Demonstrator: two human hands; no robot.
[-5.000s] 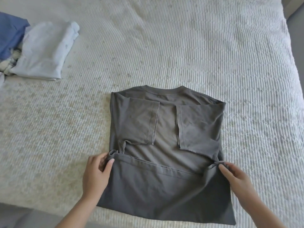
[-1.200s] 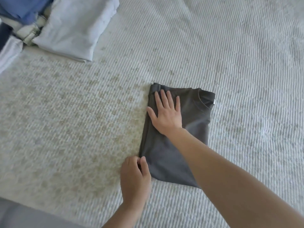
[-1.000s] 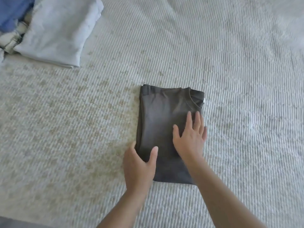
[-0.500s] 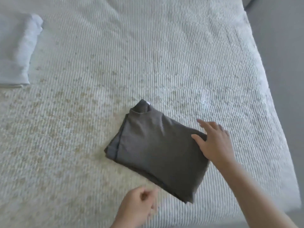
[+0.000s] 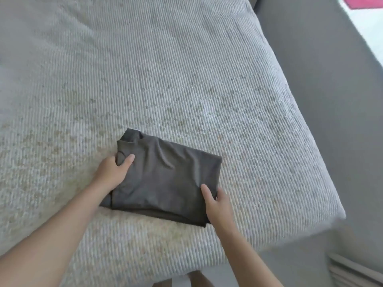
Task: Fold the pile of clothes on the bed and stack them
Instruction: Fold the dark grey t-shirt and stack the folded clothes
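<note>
Shirt point(image 5: 165, 175) turned, nearer bed point(image 5: 186, 79) corner | both hands' grip at edges

Five seconds back we had the grey T-shirt point(image 5: 165, 177) spread wide, hem half up; now it's a compact folded packet, turned at an angle on the bed point(image 5: 186, 79). Our left hand point(image 5: 113, 172) has come in and grips its left edge, thumb on top; our right hand point(image 5: 215, 200) has dropped to pinch the near right corner.
</note>
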